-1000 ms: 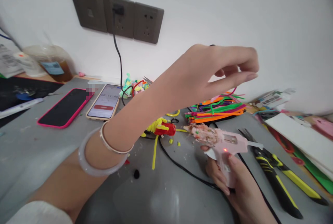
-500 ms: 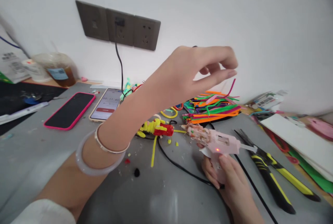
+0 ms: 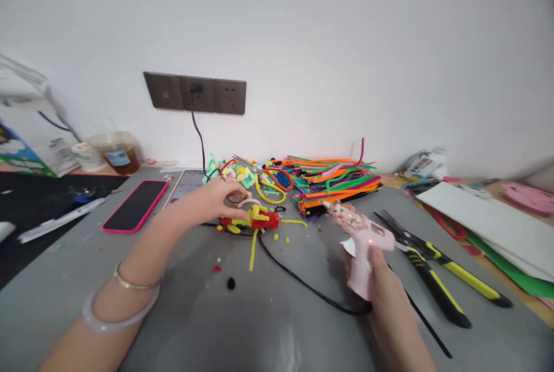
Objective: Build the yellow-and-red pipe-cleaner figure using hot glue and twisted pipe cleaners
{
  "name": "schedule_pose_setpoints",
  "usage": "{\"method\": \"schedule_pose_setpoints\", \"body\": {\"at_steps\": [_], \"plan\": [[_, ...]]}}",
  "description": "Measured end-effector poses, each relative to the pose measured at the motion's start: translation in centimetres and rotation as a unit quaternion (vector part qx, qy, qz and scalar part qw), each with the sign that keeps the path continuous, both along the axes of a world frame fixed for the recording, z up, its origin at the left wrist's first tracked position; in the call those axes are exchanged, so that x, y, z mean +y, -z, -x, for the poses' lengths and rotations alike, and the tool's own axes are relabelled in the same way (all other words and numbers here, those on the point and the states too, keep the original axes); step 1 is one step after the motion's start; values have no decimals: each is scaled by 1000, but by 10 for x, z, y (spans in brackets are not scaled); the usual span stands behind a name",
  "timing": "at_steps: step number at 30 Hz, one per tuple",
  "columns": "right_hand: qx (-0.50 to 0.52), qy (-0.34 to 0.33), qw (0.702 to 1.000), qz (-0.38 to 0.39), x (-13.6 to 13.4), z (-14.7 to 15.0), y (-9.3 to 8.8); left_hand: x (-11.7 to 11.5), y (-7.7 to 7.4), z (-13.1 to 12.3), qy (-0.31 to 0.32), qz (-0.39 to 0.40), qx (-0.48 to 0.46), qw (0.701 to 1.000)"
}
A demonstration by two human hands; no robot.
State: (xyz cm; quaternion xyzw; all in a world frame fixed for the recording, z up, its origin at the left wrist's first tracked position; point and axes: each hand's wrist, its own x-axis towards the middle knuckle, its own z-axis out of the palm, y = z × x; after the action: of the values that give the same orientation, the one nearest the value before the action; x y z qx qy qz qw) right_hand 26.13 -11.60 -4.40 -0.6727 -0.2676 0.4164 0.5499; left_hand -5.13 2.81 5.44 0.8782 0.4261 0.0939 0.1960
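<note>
My right hand (image 3: 384,288) is wrapped round the handle of a pale pink hot glue gun (image 3: 362,245), its light glowing and its crusted nozzle aimed up and to the left. My left hand (image 3: 210,206), fingers curved and thumb apart, hovers at the left end of a red and yellow pipe-cleaner figure (image 3: 263,219); whether it touches the figure I cannot tell. Below the figure lies a short yellow pipe cleaner (image 3: 253,254). A black pompom-like piece (image 3: 231,283) rests nearer to me.
Bundles of coloured pipe cleaners (image 3: 341,184) lie at the back, with scissors (image 3: 243,161) among bits to their left. Black-and-yellow pliers (image 3: 433,280) sit at right. A pink-cased phone (image 3: 136,206) is at left. A black cable (image 3: 298,277) crosses the grey table.
My left hand has come down and left from above the pipe cleaners to the red and yellow figure. The glue gun stays in my right hand, and the view has tilted up.
</note>
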Motion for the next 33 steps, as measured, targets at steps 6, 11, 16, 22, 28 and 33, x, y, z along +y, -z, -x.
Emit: {"method": "schedule_pose_setpoints", "body": {"at_steps": [6, 11, 16, 22, 28, 33], "plan": [[-94, 9, 994, 54, -23, -5, -8, 3, 35, 8, 2, 20, 12, 1000], [-108, -44, 991, 64, -35, 0, -11, 2, 41, 10, -19, 12, 2, 1000], [-65, -76, 993, 55, -34, 7, -16, 4, 47, 13, -24, 41, -32, 998], [-20, -95, 991, 89, -38, 4, -25, 4, 52, 11, -25, 34, -32, 999], [-43, -166, 977, 126, -30, -5, -30, 4, 51, 6, -7, 5, -20, 1000], [-80, -195, 964, 161, -20, -11, -29, 7, 58, 7, 8, -7, -45, 999]]}}
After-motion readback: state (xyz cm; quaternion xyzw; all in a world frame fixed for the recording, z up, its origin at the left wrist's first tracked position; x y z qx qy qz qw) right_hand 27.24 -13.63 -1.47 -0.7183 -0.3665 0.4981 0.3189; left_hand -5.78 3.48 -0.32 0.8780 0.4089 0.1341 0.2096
